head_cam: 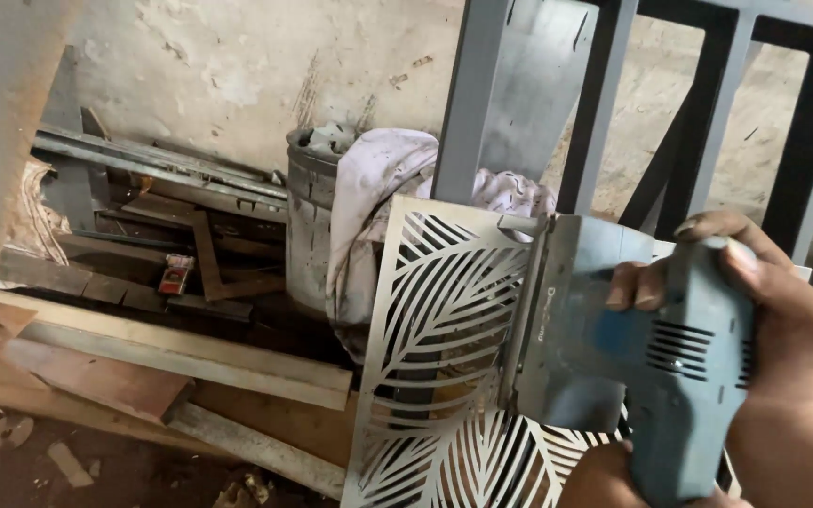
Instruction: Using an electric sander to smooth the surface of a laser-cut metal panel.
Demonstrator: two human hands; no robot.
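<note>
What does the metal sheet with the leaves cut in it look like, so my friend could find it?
Start at the grey metal frame standing by the wall, then look just below it. The pale flat panel stands upright there, in front of a dented drum draped with white cloth. Only it has leaf-shaped slots cut right through.

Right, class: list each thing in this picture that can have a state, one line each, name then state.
power tool: gripped, guard against the panel
right hand: closed over the tool body
left hand: low under the tool, mostly cut off
leaf-pattern metal panel: upright, leaning
metal drum: upright, open top
white cloth: draped, crumpled
</note>
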